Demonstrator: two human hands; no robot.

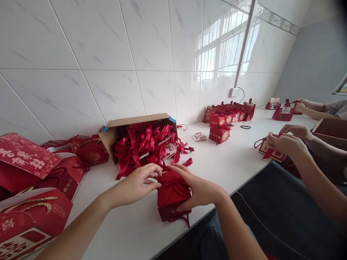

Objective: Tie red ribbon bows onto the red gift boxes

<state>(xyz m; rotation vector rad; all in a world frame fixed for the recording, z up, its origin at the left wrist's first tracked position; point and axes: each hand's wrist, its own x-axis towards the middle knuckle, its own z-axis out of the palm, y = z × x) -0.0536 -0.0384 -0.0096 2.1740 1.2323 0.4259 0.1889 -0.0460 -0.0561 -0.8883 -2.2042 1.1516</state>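
A small red gift box (173,196) with curved flaps folded together on top stands near the table's front edge. My right hand (202,189) wraps around its right side, thumb on the front face and fingers over the top. At the box's upper left is my left hand (139,184), its thumb and fingers apart and fingertips by the edge. A thin red cord (187,218) hangs from the box's lower right. Just behind, a cardboard carton (108,144) lies on its side with a tangle of red ribbons (143,144) spilling out.
Several larger red gift boxes (29,213) crowd the left. Finished-looking small red boxes (220,133) stand by the wall, near a printed card (198,137) and a black loop (245,127). At right, a co-worker's hands (290,142) handle a red box (271,150); another person's arms (314,108) reach in beyond.
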